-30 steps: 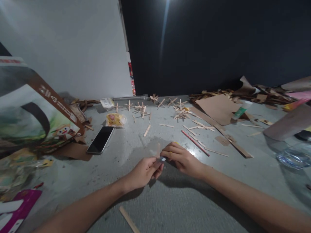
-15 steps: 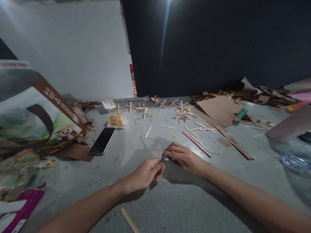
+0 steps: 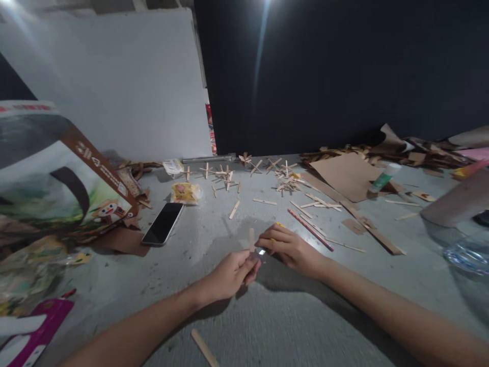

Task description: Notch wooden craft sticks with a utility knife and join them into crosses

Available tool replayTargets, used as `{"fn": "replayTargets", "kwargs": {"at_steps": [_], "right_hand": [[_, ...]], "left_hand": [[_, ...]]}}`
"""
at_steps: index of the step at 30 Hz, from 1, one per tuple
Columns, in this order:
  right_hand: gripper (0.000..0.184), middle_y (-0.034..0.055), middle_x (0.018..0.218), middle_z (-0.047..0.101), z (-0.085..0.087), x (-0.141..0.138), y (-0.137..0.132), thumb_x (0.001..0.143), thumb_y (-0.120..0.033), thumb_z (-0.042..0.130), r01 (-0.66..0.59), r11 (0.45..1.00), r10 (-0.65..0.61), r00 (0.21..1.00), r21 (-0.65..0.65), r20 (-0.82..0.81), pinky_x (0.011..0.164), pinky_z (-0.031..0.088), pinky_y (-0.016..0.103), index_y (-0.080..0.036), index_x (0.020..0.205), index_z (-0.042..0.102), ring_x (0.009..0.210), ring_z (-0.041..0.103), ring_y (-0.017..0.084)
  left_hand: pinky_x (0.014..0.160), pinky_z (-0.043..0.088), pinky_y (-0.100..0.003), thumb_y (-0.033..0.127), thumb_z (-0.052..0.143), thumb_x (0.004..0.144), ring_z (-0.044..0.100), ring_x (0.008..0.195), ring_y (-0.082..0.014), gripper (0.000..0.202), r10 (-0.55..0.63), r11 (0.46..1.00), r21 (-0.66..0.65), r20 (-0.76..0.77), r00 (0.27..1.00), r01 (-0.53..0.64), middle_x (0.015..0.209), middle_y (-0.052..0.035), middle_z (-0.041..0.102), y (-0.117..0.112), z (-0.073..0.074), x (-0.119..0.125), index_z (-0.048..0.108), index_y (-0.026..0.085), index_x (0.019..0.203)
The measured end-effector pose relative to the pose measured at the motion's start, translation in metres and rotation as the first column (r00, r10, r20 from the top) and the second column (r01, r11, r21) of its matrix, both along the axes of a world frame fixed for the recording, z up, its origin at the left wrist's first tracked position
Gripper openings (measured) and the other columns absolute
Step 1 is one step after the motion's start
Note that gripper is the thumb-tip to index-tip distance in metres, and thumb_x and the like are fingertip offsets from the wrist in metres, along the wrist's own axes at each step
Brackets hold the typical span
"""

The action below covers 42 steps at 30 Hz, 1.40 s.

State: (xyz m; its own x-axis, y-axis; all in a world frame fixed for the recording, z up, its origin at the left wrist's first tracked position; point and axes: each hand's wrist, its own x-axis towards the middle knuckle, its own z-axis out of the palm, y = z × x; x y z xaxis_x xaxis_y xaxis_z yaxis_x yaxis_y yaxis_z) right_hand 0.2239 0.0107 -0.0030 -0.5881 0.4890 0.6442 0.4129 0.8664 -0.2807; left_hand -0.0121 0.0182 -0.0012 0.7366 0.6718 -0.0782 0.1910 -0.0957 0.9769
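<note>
My left hand (image 3: 235, 272) is closed on a wooden craft stick (image 3: 251, 238), whose upper end stands up out of the thumb and fingers. Close on its right, my right hand (image 3: 292, 250) grips a small utility knife; a short shiny blade (image 3: 261, 251) and bits of yellow show between the fingers, the rest is hidden. The blade is beside the stick; whether it touches cannot be made out. Another craft stick (image 3: 204, 347) lies on the table near the front. Farther back are loose sticks (image 3: 265, 202) and several crossed-stick pieces (image 3: 255, 166).
A phone (image 3: 163, 223), a yellow packet (image 3: 185, 193) and a large printed bag (image 3: 46, 178) are at left, with a purple-handled tool (image 3: 49, 326) in front. At right lie a red pencil (image 3: 311, 230), cardboard (image 3: 344, 173), a glue stick (image 3: 385, 177) and a clear plastic object (image 3: 466, 253).
The view has tilted slightly, shifting everything a little right and down. Both hands keep nearly the same pose; the blade and a yellow part by the right hand show more clearly.
</note>
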Motion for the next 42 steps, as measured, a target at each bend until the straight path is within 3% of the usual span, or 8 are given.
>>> {"fn": "replayTargets", "kwargs": {"at_steps": [4, 12, 29, 35, 42], "right_hand": [[0.045, 0.0140, 0.112, 0.076, 0.000, -0.001, 0.000, 0.109, -0.007, 0.042, -0.001, 1.000, 0.001, 1.000, 0.027, -0.015, 0.084, 0.060, 0.041, -0.022, 0.146, 0.064, 0.100, 0.064, 0.027], [0.037, 0.0135, 0.110, 0.077, -0.004, 0.001, 0.005, 0.112, -0.011, 0.042, -0.024, 1.000, 0.024, 0.999, 0.011, -0.033, 0.085, 0.060, 0.040, -0.021, 0.134, 0.070, 0.099, 0.066, 0.025], [0.040, 0.0144, 0.109, 0.076, -0.007, 0.002, 0.005, 0.111, -0.010, 0.039, 0.056, 0.998, -0.056, 0.998, 0.025, -0.016, 0.083, 0.060, 0.039, -0.022, 0.133, 0.070, 0.098, 0.067, 0.025], [0.040, 0.0129, 0.105, 0.077, -0.006, -0.001, 0.000, 0.108, -0.007, 0.040, 0.041, 0.999, -0.041, 0.998, 0.005, -0.048, 0.079, 0.060, 0.038, -0.021, 0.133, 0.068, 0.093, 0.067, 0.025], [0.032, 0.0135, 0.104, 0.075, -0.008, 0.003, -0.005, 0.109, -0.011, 0.043, 0.133, 0.991, -0.131, 0.990, 0.032, -0.047, 0.075, 0.058, 0.036, -0.020, 0.132, 0.064, 0.089, 0.067, 0.025]], "left_hand": [[0.057, 0.031, -0.028, 0.079, 0.045, 0.101, 0.038, 0.056, -0.0128, 0.061, -0.002, 1.000, 0.006, -0.007, 1.000, 0.002, 0.061, 0.0047, 0.045, 0.000, 0.000, -0.001, 0.048, 0.023, 0.075], [0.058, 0.032, -0.028, 0.080, 0.047, 0.101, 0.040, 0.057, -0.0127, 0.062, 0.004, 1.000, 0.007, -0.008, 1.000, -0.004, 0.062, 0.0047, 0.046, 0.003, -0.004, 0.000, 0.051, 0.022, 0.078], [0.059, 0.033, -0.028, 0.078, 0.050, 0.100, 0.041, 0.057, -0.0124, 0.060, -0.017, 0.999, -0.030, -0.020, 1.000, 0.017, 0.061, 0.0054, 0.047, 0.002, -0.001, -0.001, 0.052, 0.022, 0.079], [0.056, 0.030, -0.027, 0.079, 0.051, 0.098, 0.038, 0.055, -0.0121, 0.061, 0.052, 0.998, -0.032, 0.009, 0.999, -0.051, 0.058, 0.0057, 0.045, 0.000, 0.000, 0.002, 0.051, 0.023, 0.076], [0.054, 0.027, -0.026, 0.075, 0.050, 0.102, 0.035, 0.051, -0.0110, 0.056, 0.160, 0.987, -0.020, 0.118, 0.980, -0.159, 0.057, 0.0075, 0.043, 0.000, 0.001, 0.002, 0.054, 0.022, 0.084]]}}
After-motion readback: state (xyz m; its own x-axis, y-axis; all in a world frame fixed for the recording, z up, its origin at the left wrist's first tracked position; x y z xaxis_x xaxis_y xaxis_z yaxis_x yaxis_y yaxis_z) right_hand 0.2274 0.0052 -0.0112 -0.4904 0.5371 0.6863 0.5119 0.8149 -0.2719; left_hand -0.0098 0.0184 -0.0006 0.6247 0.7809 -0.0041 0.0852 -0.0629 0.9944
